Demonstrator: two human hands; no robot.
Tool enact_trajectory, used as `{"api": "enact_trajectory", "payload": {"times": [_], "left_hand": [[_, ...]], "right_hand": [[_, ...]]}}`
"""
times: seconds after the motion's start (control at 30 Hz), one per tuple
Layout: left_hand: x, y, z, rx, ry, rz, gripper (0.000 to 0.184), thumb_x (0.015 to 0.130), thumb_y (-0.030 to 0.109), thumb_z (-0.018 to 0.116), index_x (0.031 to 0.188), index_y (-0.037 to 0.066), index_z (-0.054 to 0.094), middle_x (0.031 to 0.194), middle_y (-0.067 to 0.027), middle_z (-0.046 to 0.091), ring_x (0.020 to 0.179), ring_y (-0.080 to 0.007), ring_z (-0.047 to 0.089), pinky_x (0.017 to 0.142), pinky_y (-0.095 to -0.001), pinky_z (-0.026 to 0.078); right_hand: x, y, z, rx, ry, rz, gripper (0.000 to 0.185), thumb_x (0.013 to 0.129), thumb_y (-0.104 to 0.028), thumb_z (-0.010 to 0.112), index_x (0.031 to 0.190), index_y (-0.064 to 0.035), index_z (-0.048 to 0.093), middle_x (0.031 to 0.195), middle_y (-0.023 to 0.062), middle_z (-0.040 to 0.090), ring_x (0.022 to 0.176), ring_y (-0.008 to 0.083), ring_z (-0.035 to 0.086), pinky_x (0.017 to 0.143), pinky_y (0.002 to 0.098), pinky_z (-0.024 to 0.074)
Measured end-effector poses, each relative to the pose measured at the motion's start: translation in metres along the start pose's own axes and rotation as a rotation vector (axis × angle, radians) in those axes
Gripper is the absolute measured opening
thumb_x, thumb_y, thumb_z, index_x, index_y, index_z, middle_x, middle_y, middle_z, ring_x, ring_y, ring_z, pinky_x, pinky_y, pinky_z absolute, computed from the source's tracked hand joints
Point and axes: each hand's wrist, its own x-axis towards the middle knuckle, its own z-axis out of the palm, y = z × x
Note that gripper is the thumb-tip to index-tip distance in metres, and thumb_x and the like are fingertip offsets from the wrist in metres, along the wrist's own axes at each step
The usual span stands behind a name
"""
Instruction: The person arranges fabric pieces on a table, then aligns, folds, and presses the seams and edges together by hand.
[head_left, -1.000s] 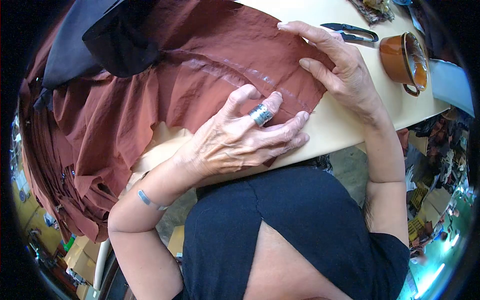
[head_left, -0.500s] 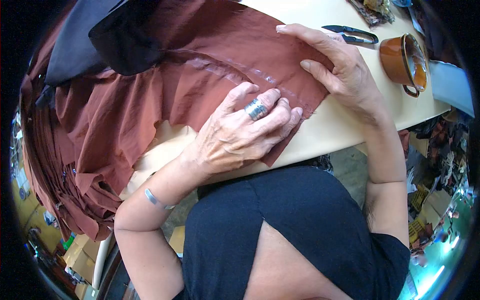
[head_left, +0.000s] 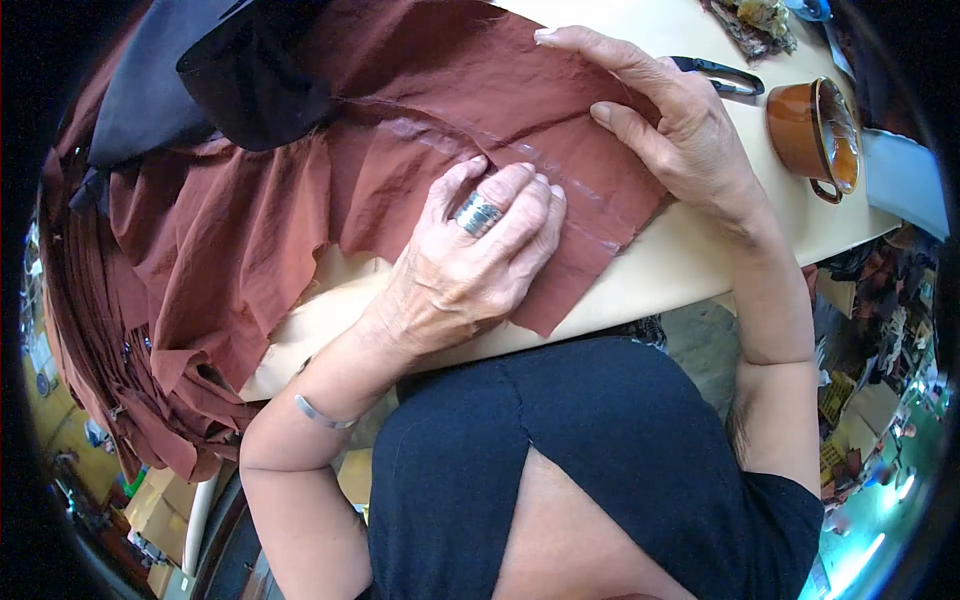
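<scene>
Our left hand (head_left: 480, 245) curls on the brown cloth (head_left: 375, 185), grip unclear; our right hand (head_left: 690, 140), spread open, should steady the right edge.

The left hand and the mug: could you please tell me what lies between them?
In the head view, going from the left hand to the mug: brown cloth, then the right hand, then a bare strip of table.

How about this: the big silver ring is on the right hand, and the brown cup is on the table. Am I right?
Not quite: the big silver ring is on the left hand, as the head view shows. The brown cup is on the table.
</scene>
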Motion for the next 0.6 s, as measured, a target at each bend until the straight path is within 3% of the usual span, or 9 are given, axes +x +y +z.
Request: {"api": "enact_trajectory", "payload": {"times": [0.2,0.23,0.33,0.37,0.47,0.6], "left_hand": [[0.002,0.004,-0.003,-0.033,-0.064,0.076,0.037,0.076,0.019,0.050,0.109,0.005,0.059,0.110,-0.0057,0.052,0.113,-0.0196,0.049,0.094,-0.0501,0.035],[0.003,0.003,-0.007,-0.074,-0.085,0.077,0.042,0.072,0.013,0.054,0.112,0.004,0.060,0.111,-0.0091,0.056,0.111,-0.0235,0.051,0.095,-0.0431,0.039],[0.004,0.004,-0.003,-0.089,-0.011,-0.068,0.045,0.067,0.006,0.058,0.111,0.000,0.058,0.112,-0.0120,0.055,0.110,-0.0278,0.051,0.094,-0.0403,0.042],[0.002,0.000,0.000,-0.057,0.017,-0.078,0.042,0.073,0.016,0.051,0.111,-0.003,0.056,0.110,-0.0152,0.051,0.111,-0.0287,0.049,0.091,-0.0381,0.042],[-0.001,0.000,0.002,0.007,0.057,-0.093,0.042,0.072,0.015,0.051,0.109,-0.004,0.056,0.108,-0.0161,0.052,0.110,-0.0290,0.049,0.090,-0.0362,0.043],[-0.001,0.001,-0.003,0.021,-0.003,-0.024,0.041,0.074,0.016,0.051,0.111,-0.001,0.056,0.111,-0.0114,0.052,0.111,-0.0246,0.049,0.094,-0.0426,0.039]], "right_hand": [[0.000,-0.003,0.000,-0.030,-0.001,0.043,0.050,0.075,0.006,0.055,0.123,-0.0105,0.053,0.121,0.0084,0.058,0.110,0.0249,0.057,0.095,0.0324,0.0437],[0.000,-0.003,0.000,-0.052,-0.005,0.033,0.050,0.075,0.006,0.056,0.123,-0.0107,0.054,0.121,0.0082,0.058,0.109,0.0247,0.057,0.095,0.0324,0.0440],[0.000,-0.001,-0.001,-0.098,-0.010,0.007,0.050,0.075,0.005,0.056,0.122,-0.0113,0.054,0.121,0.0077,0.058,0.108,0.0243,0.058,0.093,0.0325,0.0449],[0.000,-0.002,-0.001,-0.101,-0.011,0.003,0.050,0.075,0.005,0.056,0.122,-0.0114,0.054,0.121,0.0075,0.058,0.108,0.0242,0.058,0.093,0.0325,0.0450],[0.000,-0.004,-0.001,-0.092,-0.014,0.017,0.050,0.075,0.005,0.056,0.122,-0.0115,0.055,0.121,0.0072,0.059,0.107,0.0241,0.058,0.092,0.0327,0.0454],[0.000,0.002,-0.002,-0.074,-0.026,0.000,0.052,0.075,0.004,0.057,0.124,-0.0123,0.053,0.121,0.0076,0.058,0.106,0.0242,0.059,0.092,0.0326,0.0454]]}}
